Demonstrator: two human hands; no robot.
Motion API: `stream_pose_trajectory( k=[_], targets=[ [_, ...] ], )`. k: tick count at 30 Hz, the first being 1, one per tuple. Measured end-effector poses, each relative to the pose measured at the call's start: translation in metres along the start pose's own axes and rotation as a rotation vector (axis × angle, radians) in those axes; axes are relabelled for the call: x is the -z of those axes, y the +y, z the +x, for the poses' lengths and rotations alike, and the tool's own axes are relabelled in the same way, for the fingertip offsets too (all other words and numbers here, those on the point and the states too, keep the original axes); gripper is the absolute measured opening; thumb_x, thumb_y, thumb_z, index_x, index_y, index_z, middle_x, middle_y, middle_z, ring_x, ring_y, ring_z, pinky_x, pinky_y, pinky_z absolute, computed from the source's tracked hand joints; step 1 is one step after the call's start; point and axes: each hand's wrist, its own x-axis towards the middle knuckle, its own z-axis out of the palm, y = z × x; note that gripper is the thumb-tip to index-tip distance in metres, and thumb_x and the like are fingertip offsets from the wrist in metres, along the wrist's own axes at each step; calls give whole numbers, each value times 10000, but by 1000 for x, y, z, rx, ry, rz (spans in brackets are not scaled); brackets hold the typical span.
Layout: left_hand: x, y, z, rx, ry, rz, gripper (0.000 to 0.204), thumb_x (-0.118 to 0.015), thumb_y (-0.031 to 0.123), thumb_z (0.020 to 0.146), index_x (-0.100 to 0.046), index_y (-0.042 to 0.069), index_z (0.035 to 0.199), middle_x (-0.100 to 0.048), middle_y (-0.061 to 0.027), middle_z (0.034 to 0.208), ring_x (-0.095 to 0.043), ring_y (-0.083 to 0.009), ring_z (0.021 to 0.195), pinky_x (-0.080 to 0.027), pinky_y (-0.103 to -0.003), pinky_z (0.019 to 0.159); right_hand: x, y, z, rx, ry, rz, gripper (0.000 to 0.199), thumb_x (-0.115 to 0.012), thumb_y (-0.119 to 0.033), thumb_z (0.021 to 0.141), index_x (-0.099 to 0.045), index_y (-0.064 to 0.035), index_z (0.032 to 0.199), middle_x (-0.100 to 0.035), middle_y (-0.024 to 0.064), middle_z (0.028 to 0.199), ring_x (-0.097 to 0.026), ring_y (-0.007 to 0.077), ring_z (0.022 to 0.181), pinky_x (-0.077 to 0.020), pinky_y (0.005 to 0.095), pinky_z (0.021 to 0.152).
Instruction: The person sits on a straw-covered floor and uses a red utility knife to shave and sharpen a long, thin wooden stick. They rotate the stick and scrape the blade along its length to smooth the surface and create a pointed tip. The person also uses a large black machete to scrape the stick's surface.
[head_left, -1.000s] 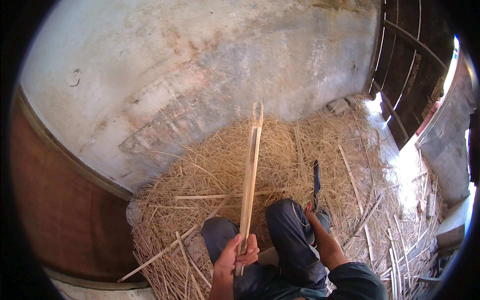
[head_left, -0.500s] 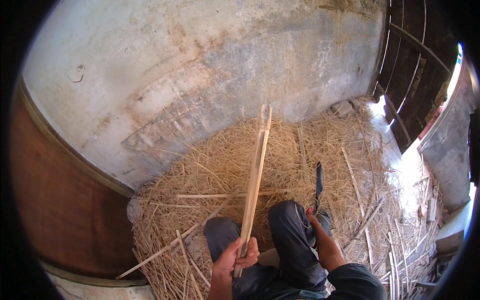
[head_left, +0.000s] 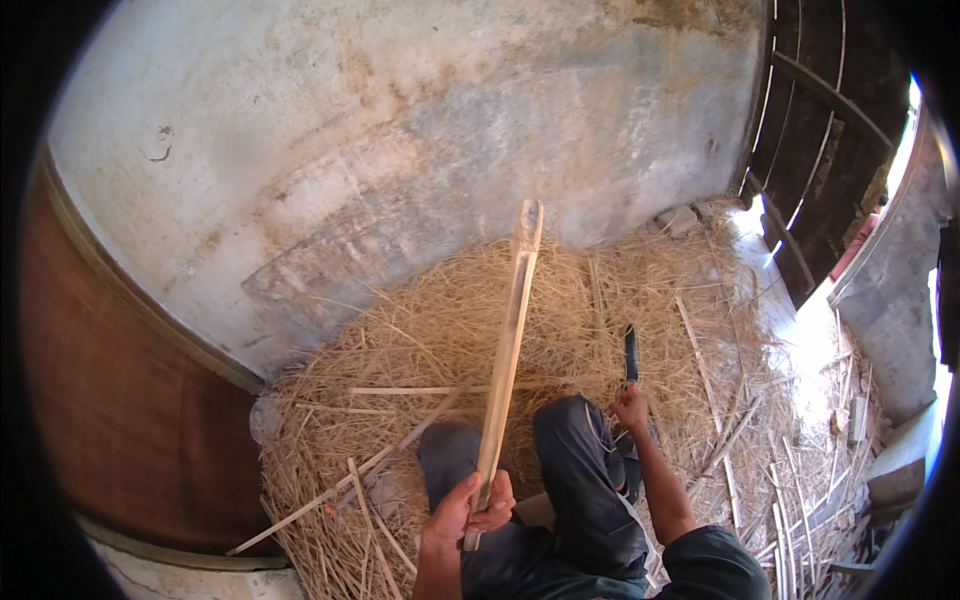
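Observation:
My left hand [head_left: 472, 508] is closed around the lower end of a split bamboo piece [head_left: 507, 365]. The piece rises from between my knees, its hollow upper end in front of the wall. Off to the right, beside my right knee, my right hand [head_left: 630, 408] grips a knife [head_left: 631, 352] by its handle. Its dark blade points away from me, over the straw, apart from the bamboo. The fingers cover most of the handle.
Straw and shavings [head_left: 450, 300] cover the floor, with loose bamboo strips [head_left: 355, 488] on both sides. A stained plaster wall [head_left: 330, 150] stands ahead. A dark slatted wooden door [head_left: 825, 130] is at the right, and a brown panel [head_left: 120, 400] at the left.
My right hand has lifted the knife from low beside my right foot and moved slightly forward. The left hand and bamboo have stayed nearly in place.

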Motion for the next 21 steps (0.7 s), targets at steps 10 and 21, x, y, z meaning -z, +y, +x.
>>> stream_pose_trajectory(
  k=[10, 21],
  targets=[
    [-7, 2, -11, -93, -34, 40, 655, -471, 715, 1033, -521, 84, 865, -309, 52, 540, -262, -40, 421, -220, -227, 399, 91, -98, 21, -54, -173, 294, 357, -766, -139, 926, -640, 1, 1229, -691, 59, 824, -666, 133, 632, -531, 296, 566],
    [-8, 1, -21, -137, -27, 53, 648, -459, 701, 1045, -515, 86, 849, -323, 47, 528, -256, -45, 397, -223, -230, 387, 106, -145, -77, -234, -815, 1210, 342, -601, -189, 981, -612, 26, 1246, -660, 88, 840, -610, 181, 625, -494, 288, 589]
  ],
)
